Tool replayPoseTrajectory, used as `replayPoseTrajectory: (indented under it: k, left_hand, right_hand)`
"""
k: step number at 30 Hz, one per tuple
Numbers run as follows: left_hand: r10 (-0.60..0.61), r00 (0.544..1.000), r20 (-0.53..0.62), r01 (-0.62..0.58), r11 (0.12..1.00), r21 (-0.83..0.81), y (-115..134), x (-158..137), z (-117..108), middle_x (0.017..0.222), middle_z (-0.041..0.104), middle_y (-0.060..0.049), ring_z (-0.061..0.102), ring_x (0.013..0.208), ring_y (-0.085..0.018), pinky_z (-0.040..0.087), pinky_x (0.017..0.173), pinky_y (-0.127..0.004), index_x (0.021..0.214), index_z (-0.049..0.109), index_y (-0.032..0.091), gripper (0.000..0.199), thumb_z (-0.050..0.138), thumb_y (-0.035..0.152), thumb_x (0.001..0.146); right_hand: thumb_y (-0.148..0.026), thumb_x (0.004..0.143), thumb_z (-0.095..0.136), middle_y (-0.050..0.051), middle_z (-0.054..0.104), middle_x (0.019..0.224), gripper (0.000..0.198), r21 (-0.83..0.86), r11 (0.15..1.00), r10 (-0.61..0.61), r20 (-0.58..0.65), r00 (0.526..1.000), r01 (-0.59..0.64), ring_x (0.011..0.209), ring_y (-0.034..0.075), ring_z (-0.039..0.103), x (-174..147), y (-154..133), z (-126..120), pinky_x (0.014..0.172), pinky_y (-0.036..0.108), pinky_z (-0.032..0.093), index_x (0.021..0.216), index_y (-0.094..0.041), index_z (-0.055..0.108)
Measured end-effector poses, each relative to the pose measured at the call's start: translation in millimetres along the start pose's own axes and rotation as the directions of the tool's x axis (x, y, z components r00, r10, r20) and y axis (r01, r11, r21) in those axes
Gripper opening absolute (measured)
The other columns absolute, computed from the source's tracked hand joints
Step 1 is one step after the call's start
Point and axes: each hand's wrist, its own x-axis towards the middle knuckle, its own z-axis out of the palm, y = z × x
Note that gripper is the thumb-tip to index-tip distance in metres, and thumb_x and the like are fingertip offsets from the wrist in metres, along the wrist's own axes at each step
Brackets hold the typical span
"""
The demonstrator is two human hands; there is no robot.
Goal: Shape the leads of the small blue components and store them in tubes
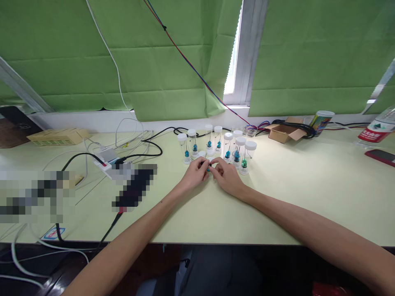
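My left hand and my right hand meet above the table, fingertips pinched together. Between them is a small black-and-blue piece, mostly covered by the fingers. Just beyond the hands stand several clear tubes with white caps, among them a left-hand tube and a front right tube. Inside most is a small blue part with a thin wire; the front right one holds a green part. A white round cap shows low behind my left fingers.
A power strip with tangled cables lies left, near a dark blurred device. At the back right are an open cardboard box, a printed can and a labelled bottle. A red-edged phone rests at the right edge.
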Motion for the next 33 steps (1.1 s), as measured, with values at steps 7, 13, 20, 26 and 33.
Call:
replayPoseTrajectory:
  k: [7,13,20,26,33]
  left_hand:
    - [-0.004,1.0,-0.026,0.003,0.999,-0.037,-1.1,0.5,0.2,0.05,0.043,0.006,0.037,0.044,-0.009,0.028,0.043,-0.023,0.079,0.053,0.02,0.028,0.057,0.046,0.09]
    - [-0.011,0.999,-0.049,0.008,0.997,-0.072,-0.3,0.0,0.9,0.051,0.045,0.005,0.042,0.044,-0.009,0.03,0.043,-0.023,0.077,0.054,0.02,0.027,0.062,0.045,0.087]
    - [0.002,0.998,-0.058,-0.007,0.997,-0.081,0.4,-1.3,2.5,0.053,0.049,0.004,0.046,0.045,-0.01,0.034,0.044,-0.024,0.077,0.055,0.02,0.031,0.063,0.048,0.086]
    - [0.004,0.999,-0.054,-0.008,0.996,-0.083,0.5,-1.4,2.5,0.057,0.054,0.002,0.047,0.045,-0.01,0.037,0.046,-0.025,0.077,0.057,0.019,0.032,0.063,0.049,0.086]
    - [0.007,0.999,-0.048,-0.01,0.997,-0.074,0.8,-1.4,2.0,0.056,0.055,0.001,0.047,0.045,-0.01,0.039,0.047,-0.026,0.077,0.058,0.019,0.03,0.063,0.047,0.087]
  right_hand:
    - [-0.033,0.096,0.051,-0.006,0.058,0.058,0.016,-0.016,1.0,0.019,-0.005,1.0,-0.019,0.051,0.013,0.053,-0.3,-1.4,0.3,0.059,0.025,0.039,0.104,-0.021,0.057]
    - [-0.036,0.096,0.05,-0.006,0.057,0.057,0.017,-0.03,0.999,0.03,-0.006,1.0,-0.03,0.051,0.013,0.052,0.4,-2.2,-0.4,0.058,0.024,0.038,0.103,-0.021,0.057]
    - [-0.037,0.097,0.049,-0.006,0.056,0.056,0.018,-0.032,0.998,0.046,-0.003,0.999,-0.047,0.05,0.012,0.051,0.3,-2.4,-0.2,0.057,0.024,0.037,0.1,-0.021,0.057]
    - [-0.037,0.098,0.049,-0.006,0.055,0.054,0.017,-0.043,0.997,0.062,0.004,0.998,-0.062,0.048,0.012,0.048,0.6,-1.3,-0.1,0.055,0.024,0.035,0.096,-0.022,0.057]
    - [-0.037,0.099,0.046,-0.005,0.056,0.052,0.022,-0.034,0.997,0.068,0.019,0.998,-0.067,0.048,0.013,0.048,1.2,-4.6,-1.9,0.057,0.026,0.036,0.089,-0.021,0.058]
